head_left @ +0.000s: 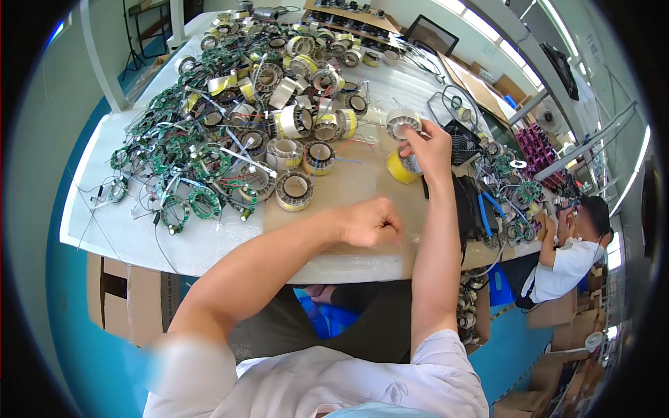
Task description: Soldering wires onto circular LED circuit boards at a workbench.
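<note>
Crowding the right hand (428,150): wound coils (293,132) (fan (461,143) beside).

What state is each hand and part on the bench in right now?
Right hand: raised, grip closed on the yellow tape roll.
Yellow tape roll: held on edge, just off the bench.
Left hand: fisted over the brown mat; nothing visible in its grip.
White coil: upright, beside the right fingertips; contact unclear.
Coil pile: heaped, untouched.
Green circuit rings: tangled with wires.
Blue-handled pliers: lying flat, unheld.
</note>
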The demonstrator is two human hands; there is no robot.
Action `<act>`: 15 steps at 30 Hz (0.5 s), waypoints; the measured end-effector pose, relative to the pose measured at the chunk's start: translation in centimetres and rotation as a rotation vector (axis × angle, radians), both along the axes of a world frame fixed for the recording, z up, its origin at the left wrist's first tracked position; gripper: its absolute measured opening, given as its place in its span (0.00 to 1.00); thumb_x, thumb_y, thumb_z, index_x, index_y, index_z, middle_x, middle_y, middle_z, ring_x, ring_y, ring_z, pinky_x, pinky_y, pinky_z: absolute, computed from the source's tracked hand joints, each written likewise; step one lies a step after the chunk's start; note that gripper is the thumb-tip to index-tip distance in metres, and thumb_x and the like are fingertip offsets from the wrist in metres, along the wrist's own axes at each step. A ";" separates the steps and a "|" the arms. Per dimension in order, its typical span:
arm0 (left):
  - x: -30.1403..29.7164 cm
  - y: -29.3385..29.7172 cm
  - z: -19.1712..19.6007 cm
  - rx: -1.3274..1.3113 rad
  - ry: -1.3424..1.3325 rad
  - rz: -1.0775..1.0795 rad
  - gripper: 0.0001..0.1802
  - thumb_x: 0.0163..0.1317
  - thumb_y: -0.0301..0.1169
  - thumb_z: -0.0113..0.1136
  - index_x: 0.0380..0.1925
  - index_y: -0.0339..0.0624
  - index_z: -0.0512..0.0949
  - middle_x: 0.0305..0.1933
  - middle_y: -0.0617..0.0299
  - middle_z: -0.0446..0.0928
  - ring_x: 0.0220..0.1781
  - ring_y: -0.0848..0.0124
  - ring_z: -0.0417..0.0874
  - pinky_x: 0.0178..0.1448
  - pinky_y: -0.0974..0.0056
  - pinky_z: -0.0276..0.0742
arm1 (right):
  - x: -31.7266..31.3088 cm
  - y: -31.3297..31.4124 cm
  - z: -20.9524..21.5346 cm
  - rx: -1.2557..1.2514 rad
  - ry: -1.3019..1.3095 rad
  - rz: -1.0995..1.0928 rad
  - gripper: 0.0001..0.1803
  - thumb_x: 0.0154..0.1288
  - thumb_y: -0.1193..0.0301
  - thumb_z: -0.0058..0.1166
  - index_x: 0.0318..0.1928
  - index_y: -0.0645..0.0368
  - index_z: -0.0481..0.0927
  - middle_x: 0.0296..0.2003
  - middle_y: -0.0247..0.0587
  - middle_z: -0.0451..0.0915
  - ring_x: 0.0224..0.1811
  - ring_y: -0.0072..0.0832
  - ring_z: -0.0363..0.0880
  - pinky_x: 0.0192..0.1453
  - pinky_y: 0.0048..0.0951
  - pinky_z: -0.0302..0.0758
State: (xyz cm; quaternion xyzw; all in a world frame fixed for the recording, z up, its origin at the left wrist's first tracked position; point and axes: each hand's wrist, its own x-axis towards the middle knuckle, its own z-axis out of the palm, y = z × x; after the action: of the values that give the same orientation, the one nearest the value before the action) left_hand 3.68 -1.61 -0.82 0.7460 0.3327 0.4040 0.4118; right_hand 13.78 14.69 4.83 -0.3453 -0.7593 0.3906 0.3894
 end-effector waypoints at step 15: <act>-1.0 -1.0 3.8 0.208 -0.068 0.019 0.14 0.50 0.23 0.54 0.33 0.37 0.88 0.18 0.62 0.76 0.18 0.76 0.67 0.23 0.66 0.58 | 1.3 -3.0 -4.6 0.665 -0.364 0.396 0.18 0.55 0.69 0.62 0.45 0.67 0.79 0.61 0.65 0.70 0.61 0.60 0.74 0.64 0.46 0.74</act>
State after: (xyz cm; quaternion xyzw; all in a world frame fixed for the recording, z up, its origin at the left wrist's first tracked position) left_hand 2.69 -2.59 3.02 0.7675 0.2820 0.4651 0.3393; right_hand 15.04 11.73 0.21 -0.1118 -0.9520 0.1245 0.2565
